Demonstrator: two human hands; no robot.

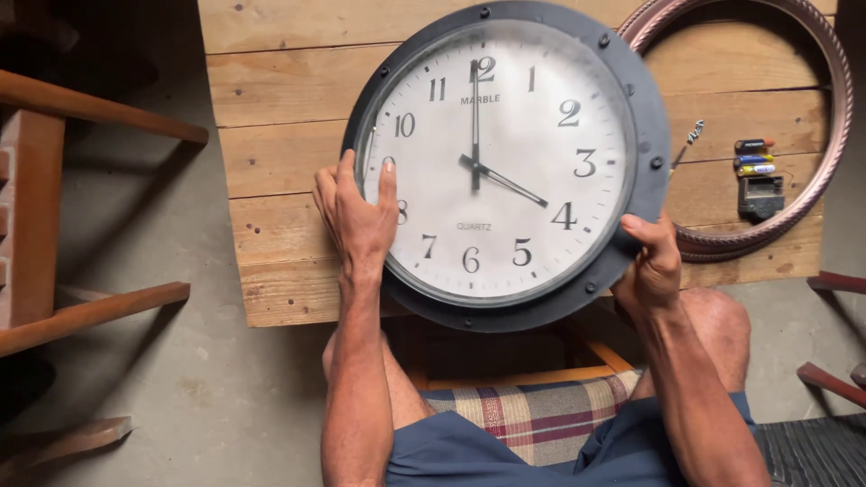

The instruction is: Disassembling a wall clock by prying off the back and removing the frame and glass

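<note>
Clearly both hands carry the round wall clock (505,162), its white face turned up toward the camera, held over the near edge of the wooden plank table (280,162). The left hand (356,212) is spread flat against the dark rim with its thumb lying on the glass; the right hand (651,261) is closed around the lower right of the rim, thumb on top.

Held this way the clock seems steady, but the left thumb on the glass could smear it or slip; a grip kept on the dark rim at opposite sides would probably balance the weight better and keep the face level.

A copper-coloured ring frame (834,108) lies on the table to the right, and the clock's rim overlaps its left arc. Inside that ring sit a few small batteries (754,156), a dark clock movement (760,196) and a small screwdriver (687,140), all close to the right hand. Bare planks lie open to the left, while wooden chair arms (90,108) stand near on the left, apart from the table.
</note>
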